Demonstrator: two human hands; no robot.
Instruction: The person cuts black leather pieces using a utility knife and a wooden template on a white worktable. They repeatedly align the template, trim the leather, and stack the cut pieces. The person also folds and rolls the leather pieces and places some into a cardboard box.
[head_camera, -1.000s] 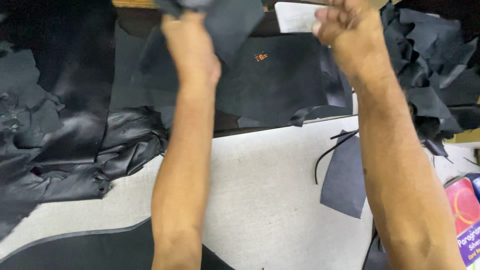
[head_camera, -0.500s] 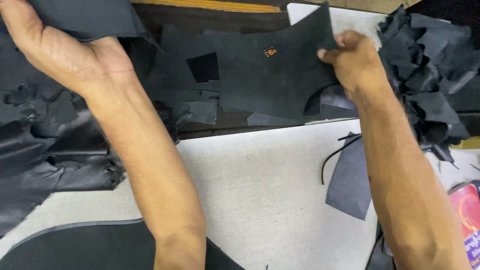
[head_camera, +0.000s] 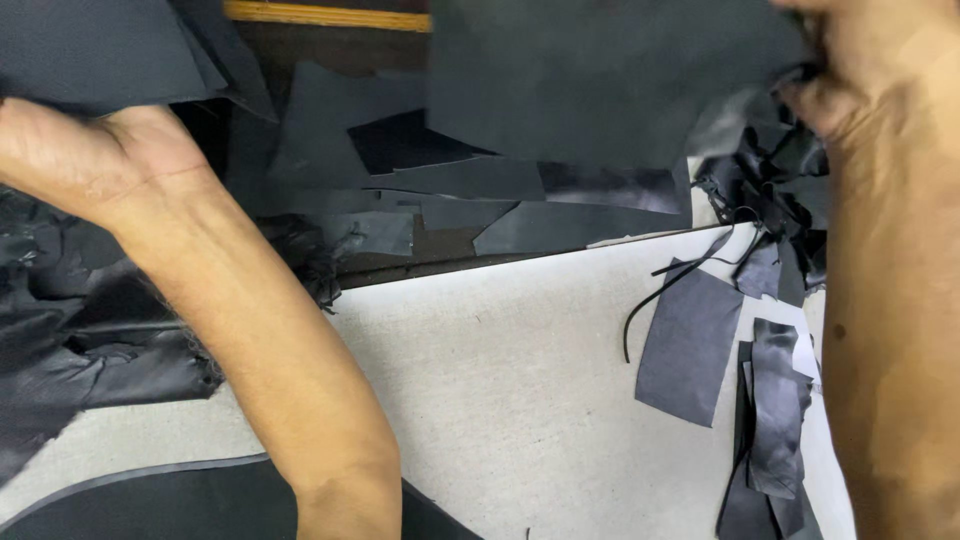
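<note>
The right hand (head_camera: 850, 75), up in the top right corner of the frame, is pinched closed on the edge of a large dark grey sheet of leather (head_camera: 600, 80), which hangs raised across the upper middle of the view above the far side of the desk (head_camera: 500, 380). The left hand (head_camera: 90, 155) sits at the upper left, palm turned up and fingers running out of the frame; it lies against the underside of another broad dark sheet (head_camera: 90, 45), though whether it grips that sheet I cannot tell.

Below the raised sheet, flat offcuts of dark leather (head_camera: 450, 190) overlap along the back edge of the pale grey felt-like desk top. Under the right forearm lie a small rectangular dark grey leather patch (head_camera: 690, 345), a thin black cord (head_camera: 650, 300) curling beside it, and a few glossy black strips (head_camera: 775, 420). A crumpled heap of shiny black scraps (head_camera: 80, 340) fills the left edge, another heap (head_camera: 765, 170) the upper right. No box or bin shows.

Half a second ago the sheet lay lower and fully in view; now it has risen closer and covers more of the top, and the left hand has dropped slightly toward the left edge.
</note>
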